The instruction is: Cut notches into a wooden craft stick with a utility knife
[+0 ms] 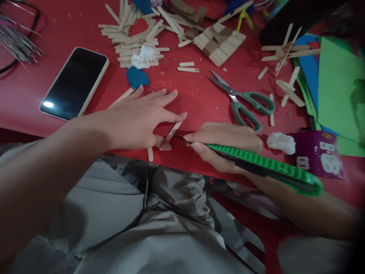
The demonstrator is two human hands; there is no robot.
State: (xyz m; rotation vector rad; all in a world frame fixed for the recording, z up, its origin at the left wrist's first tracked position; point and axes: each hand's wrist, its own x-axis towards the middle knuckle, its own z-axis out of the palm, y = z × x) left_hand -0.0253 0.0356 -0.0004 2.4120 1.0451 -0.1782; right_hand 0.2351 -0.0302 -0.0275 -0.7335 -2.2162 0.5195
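Observation:
My left hand (pixel 134 121) lies on the red table with its fingers spread. Its thumb and index finger hold a craft stick (pixel 173 131) down at either end. Another craft stick (pixel 150 154) pokes out below that hand, mostly hidden. My right hand (pixel 228 142) is closed round a green utility knife (pixel 268 163), gripped close to the blade. The blade (pixel 179 136) points left and meets or nearly meets the held stick; contact is hard to tell. Beyond my right hand lie open scissors (pixel 242 99) with grey-green handles.
A phone (pixel 75 83) lies at the left, near metal wires (pixel 18 38). Loose craft sticks (pixel 134 42) are heaped at the back beside a glued stick panel (pixel 219 43). Coloured sheets (pixel 340 95), crumpled white tissue (pixel 281 143) and a purple packet (pixel 318 154) are at the right.

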